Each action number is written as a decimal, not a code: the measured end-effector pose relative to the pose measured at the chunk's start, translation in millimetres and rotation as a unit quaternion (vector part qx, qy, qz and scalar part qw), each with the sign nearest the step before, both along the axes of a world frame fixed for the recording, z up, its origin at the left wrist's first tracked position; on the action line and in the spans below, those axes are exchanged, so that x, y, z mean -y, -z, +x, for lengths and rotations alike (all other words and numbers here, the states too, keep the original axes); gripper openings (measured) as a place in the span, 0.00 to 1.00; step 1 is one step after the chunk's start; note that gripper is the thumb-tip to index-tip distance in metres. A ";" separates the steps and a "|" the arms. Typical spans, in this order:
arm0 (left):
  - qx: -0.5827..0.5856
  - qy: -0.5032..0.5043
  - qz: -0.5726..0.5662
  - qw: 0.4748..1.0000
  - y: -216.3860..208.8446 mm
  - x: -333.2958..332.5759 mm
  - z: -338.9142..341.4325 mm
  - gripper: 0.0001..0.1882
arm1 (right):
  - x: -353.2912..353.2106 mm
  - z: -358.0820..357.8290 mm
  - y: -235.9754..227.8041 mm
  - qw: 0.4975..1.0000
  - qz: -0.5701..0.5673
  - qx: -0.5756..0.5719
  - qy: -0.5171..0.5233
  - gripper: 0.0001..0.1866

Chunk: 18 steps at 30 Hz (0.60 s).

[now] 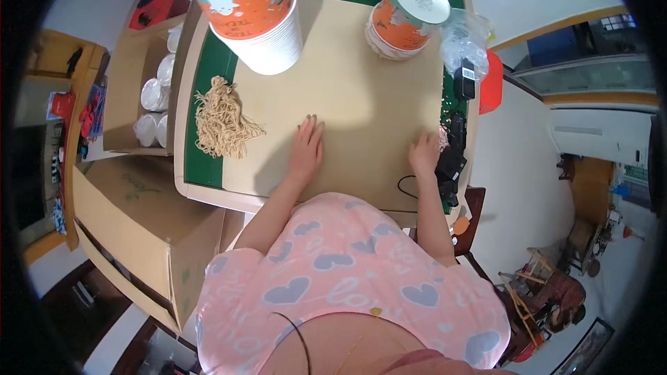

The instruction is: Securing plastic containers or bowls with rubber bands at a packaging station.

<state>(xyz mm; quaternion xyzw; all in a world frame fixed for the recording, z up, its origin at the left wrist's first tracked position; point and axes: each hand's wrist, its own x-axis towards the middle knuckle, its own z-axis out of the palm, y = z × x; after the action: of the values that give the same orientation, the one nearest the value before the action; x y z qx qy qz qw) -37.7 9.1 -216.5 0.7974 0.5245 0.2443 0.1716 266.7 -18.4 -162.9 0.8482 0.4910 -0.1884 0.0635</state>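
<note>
My left hand lies flat on the tan board, fingers stretched out and nothing in them. Farther right, my right hand rests at the board's right edge beside small black devices. Its fingers look slightly bent and apart, with nothing visible in them. A bundle of beige cords lies left of my left hand. Beyond it stands a tall stack of paper tubs, orange and green outside with white rims. A shorter stack of similar tubs stands at the far right, with a pale ridged layer low down.
The board covers a green-topped table. Clear plastic bags and a small black box sit along its right side. A red container is beyond that edge. Left are an open carton of white rolls and a large cardboard box.
</note>
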 end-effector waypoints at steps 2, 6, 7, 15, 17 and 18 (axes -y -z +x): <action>0.018 -0.039 0.012 0.999 -14.6 -6.5 -5.2 0.22 | 7.4 3.0 17.2 0.985 0.129 0.116 -0.026 0.31; 0.069 -0.144 0.014 0.987 -45.8 -34.9 -38.0 0.22 | -10.7 25.5 13.6 0.958 0.285 0.011 -0.007 0.20; 0.092 -0.164 0.045 0.981 -52.9 -47.8 -50.6 0.23 | -18.8 35.7 19.9 0.957 0.274 -0.058 0.079 0.19; 0.246 -0.161 0.120 0.948 -212.5 -168.8 -116.3 0.60 | -162.6 -81.6 -86.8 0.907 0.290 -0.138 -0.273 0.39; 0.213 -0.112 0.155 0.958 -228.3 -201.6 -132.5 0.63 | -198.3 -134.1 -122.4 0.843 0.354 -0.185 -0.360 0.40; 0.223 -0.098 0.184 0.952 -249.6 -203.6 -113.9 0.53 | -220.0 -147.4 -125.1 0.807 0.399 -0.214 -0.380 0.40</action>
<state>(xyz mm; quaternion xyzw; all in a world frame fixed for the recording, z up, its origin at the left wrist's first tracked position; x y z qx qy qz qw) -151.6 212.7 33.1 0.6853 0.4942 0.5237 0.1092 119.4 201.6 -37.7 0.4827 0.8072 -0.1134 -0.3202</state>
